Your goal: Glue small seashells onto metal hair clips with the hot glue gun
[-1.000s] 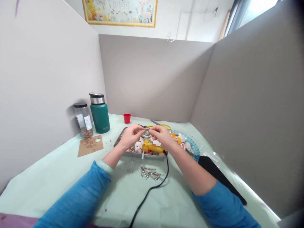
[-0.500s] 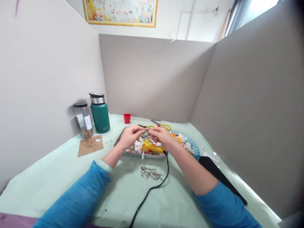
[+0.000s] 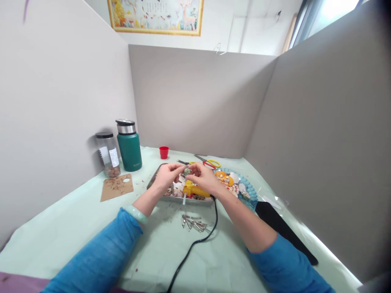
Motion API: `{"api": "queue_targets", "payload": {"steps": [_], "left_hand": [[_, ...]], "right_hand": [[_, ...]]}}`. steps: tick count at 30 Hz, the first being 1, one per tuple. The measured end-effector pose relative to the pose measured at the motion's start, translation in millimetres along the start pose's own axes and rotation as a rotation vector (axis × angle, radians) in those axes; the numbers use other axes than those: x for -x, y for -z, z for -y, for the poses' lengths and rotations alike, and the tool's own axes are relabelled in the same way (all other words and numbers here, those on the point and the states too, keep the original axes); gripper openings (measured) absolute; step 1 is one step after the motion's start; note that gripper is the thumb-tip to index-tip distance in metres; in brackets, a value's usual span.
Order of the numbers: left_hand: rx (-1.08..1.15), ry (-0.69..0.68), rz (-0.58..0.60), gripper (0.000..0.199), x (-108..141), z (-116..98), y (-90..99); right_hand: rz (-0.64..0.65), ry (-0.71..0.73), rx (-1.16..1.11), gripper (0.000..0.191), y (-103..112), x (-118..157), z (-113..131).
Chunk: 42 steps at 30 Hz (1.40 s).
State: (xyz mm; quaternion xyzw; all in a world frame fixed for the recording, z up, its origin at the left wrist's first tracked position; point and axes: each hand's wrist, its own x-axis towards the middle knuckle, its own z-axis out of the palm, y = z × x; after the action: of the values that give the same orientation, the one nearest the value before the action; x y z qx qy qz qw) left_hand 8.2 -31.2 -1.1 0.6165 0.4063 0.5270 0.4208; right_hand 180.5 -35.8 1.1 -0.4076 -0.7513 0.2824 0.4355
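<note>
My left hand (image 3: 168, 178) and my right hand (image 3: 204, 178) are close together over a metal tray (image 3: 183, 200) filled with shells and small pieces. The fingers of both are bent in a pinch. A small round greenish piece (image 3: 187, 171) shows between the fingertips; whether it is held or lies behind them I cannot tell. Below my right hand a yellow glue gun (image 3: 197, 190) rests on the tray, its clear glue stick (image 3: 184, 198) hanging over the front rim. Its black cord (image 3: 195, 243) runs toward me.
Several metal clips (image 3: 195, 223) lie before the tray. Right are a blue scalloped plate (image 3: 252, 191) and a black flat object (image 3: 284, 230). Scissors (image 3: 214, 163) and a red cup (image 3: 164, 152) sit behind. Left are a green bottle (image 3: 130, 150), a jar (image 3: 108, 156) and a brown card (image 3: 117, 188).
My right hand has shifted slightly left and turned, its thumb now lower and apart from the index finger. My left hand has barely moved. More of the plate's orange pieces show.
</note>
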Motion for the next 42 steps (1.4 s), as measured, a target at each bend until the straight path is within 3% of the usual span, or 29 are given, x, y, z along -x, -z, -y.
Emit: {"api": "queue_targets", "payload": {"steps": [5, 11, 18, 27, 35, 42], "left_hand": [[0.041, 0.008, 0.039, 0.035, -2.6, 5.9, 0.7], [0.089, 0.0, 0.065, 0.034, -2.8, 5.3, -0.3], [0.028, -0.115, 0.129, 0.041, 0.8, 0.9, -3.1], [-0.201, -0.231, 0.1, 0.033, -1.6, 8.2, -0.2], [-0.221, -0.208, 0.13, 0.03, -2.1, 6.6, 0.6], [0.003, -0.099, 0.149, 0.035, -1.9, 0.3, 3.1]], "right_hand": [[0.049, -0.126, -0.22, 0.025, 3.6, 1.2, 7.8], [0.066, -0.135, -0.241, 0.027, 6.2, 2.5, 12.1], [-0.034, 0.124, 0.01, 0.024, 2.3, 2.0, 3.0], [-0.084, 0.335, 0.327, 0.027, 5.7, 6.1, 3.8], [-0.075, 0.364, 0.424, 0.027, 5.9, 8.0, 5.0], [-0.146, 0.267, 0.407, 0.028, -4.5, 8.2, 1.2]]}}
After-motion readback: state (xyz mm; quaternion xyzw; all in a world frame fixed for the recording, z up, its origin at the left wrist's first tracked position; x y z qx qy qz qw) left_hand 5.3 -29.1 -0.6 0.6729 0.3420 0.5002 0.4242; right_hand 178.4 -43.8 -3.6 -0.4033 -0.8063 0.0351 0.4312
